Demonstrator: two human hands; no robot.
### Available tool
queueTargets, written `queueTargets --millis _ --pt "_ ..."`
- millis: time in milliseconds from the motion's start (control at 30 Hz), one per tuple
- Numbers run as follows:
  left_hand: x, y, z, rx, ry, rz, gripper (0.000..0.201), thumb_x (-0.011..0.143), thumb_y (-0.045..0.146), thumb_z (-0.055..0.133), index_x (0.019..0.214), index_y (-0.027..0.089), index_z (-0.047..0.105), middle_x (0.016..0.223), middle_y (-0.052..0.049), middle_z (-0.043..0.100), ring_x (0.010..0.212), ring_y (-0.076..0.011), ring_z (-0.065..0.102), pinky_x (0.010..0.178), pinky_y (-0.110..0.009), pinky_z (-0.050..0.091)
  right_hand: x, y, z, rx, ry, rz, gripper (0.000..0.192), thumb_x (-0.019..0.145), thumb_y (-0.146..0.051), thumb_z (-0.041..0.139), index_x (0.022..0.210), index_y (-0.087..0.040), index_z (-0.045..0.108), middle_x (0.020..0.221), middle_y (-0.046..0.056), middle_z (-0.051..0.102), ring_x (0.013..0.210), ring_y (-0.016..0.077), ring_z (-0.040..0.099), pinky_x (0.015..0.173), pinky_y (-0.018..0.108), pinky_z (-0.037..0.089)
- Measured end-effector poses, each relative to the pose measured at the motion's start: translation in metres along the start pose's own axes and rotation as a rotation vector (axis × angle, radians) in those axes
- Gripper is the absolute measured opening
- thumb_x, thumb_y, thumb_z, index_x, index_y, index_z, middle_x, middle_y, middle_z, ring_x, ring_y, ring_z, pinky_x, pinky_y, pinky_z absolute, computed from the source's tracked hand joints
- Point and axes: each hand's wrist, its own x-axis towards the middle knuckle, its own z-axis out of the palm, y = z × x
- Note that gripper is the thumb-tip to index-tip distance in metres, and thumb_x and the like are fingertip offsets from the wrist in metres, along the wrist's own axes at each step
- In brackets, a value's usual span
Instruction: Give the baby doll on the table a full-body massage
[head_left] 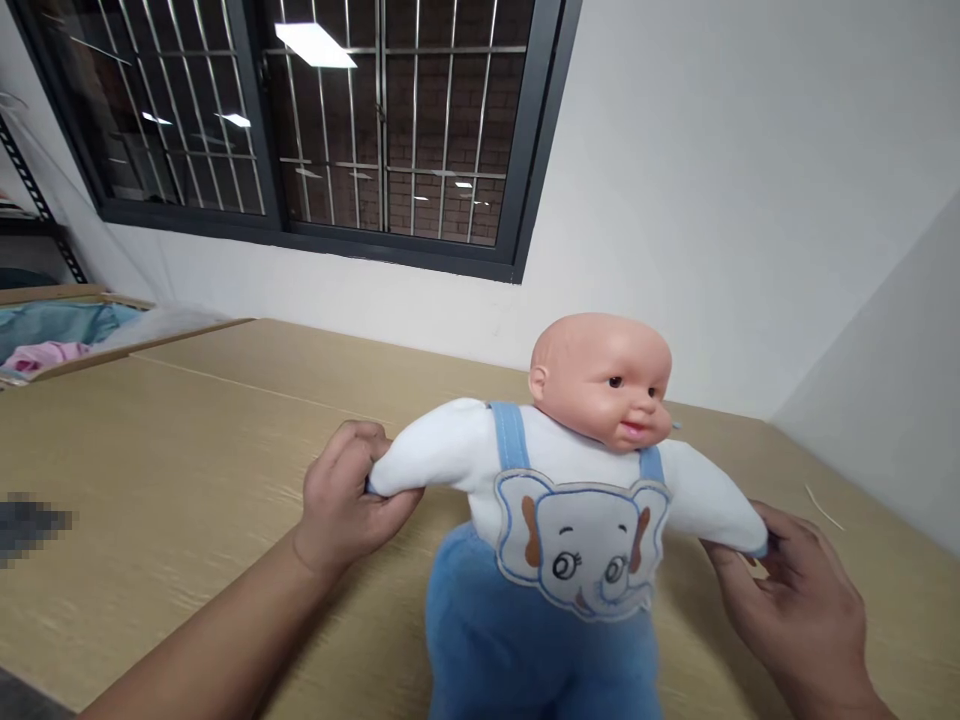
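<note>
Blue plush trousers fill the bottom edge, belonging to a doll (570,480) held upright over the wooden table (150,470), its bib stitched with a cartoon elephant patch (581,545) that bears no readable writing. Its white sleeves are spread sideways: the left hand (346,500) is closed around one cuff, and the right hand (795,590) pinches the other cuff between thumb and fingers. Behind stands a barred window (337,120).

Doll (570,520) legs cut off; pixelated blob (30,525) left, maybe obj.
</note>
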Motion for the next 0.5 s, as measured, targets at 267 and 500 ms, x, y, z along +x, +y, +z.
queueTargets --millis 267,500 --pt "-0.009 -0.015 0.007 0.026 -0.110 -0.074 0.024 0.075 0.029 0.073 0.085 0.021 0.052 0.087 -0.004 0.062 0.081 -0.0193 0.064 0.068 -0.028 0.051 -0.001 -0.005 -0.001 0.030 0.049 -0.102 0.035 0.080 -0.040 0.065 0.111 -0.023 0.065 0.100 0.007 0.068 0.088 0.0257 0.065 0.073 0.036 0.051" --pt "-0.013 -0.029 0.019 0.005 -0.319 -0.200 0.022 0.079 0.042 0.067 0.090 0.025 0.058 0.086 -0.004 0.068 0.080 -0.0253 0.067 0.061 -0.032 0.050 -0.002 -0.020 -0.009 0.081 -0.014 -0.097 0.031 0.085 -0.032 0.061 0.115 -0.026 0.060 0.105 0.009 0.067 0.092 0.0263 0.063 0.075 0.038 0.052"
